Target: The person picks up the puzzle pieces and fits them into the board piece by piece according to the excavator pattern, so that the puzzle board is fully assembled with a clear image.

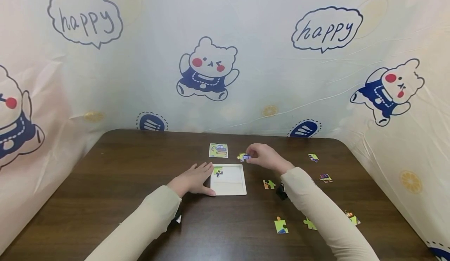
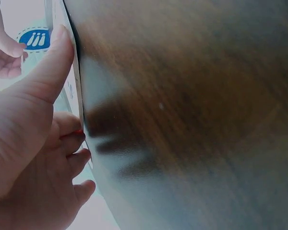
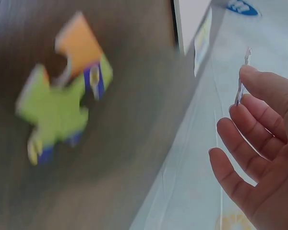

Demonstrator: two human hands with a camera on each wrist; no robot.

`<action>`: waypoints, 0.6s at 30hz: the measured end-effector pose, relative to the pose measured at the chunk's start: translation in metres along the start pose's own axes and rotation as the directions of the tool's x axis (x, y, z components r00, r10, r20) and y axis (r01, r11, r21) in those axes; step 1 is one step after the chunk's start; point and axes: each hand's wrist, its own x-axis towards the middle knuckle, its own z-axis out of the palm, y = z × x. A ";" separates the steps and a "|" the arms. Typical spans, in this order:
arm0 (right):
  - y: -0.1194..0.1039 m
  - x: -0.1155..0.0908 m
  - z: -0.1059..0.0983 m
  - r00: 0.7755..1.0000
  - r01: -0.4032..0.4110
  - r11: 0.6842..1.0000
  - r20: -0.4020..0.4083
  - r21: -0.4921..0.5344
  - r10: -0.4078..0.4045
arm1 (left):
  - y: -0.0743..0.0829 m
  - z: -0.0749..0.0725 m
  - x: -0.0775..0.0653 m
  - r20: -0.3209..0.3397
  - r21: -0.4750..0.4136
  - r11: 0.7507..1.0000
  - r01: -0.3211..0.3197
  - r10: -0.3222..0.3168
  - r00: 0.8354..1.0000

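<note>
held piece: the puzzle piece [image 1: 242, 157] is beyond the tray's far edge, right of the picture card [image 1: 218, 150].
my right hand [image 1: 265, 157]: pinching that piece between thumb and fingertip, other fingers loosely bent.
tray [image 1: 228, 189]: white, flat, with a corner piece [image 1: 218, 171] at its far left.
my left hand [image 1: 193, 179]: fingers and thumb spread, touching the tray's left side.
loose pieces: an orange-and-green one [image 1: 269, 184] near my right sleeve [image 1: 309, 194], others farther right and nearer me.
under everything: brown table [image 1: 140, 159].
</note>
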 end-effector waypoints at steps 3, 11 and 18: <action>-0.010 0.003 0.010 0.999 -0.004 1.000 0.033 -0.006 0.004 | 0.000 0.000 0.000 -0.001 -0.002 1.000 -0.002 0.002 1.000; -0.024 0.011 0.034 0.992 0.064 0.997 0.111 -0.031 -0.060 | -0.001 0.000 0.000 0.001 -0.019 1.000 0.002 -0.002 1.000; -0.030 0.017 0.046 0.990 0.053 0.997 0.135 -0.058 -0.045 | -0.001 0.000 0.000 0.004 -0.031 0.999 0.012 -0.012 1.000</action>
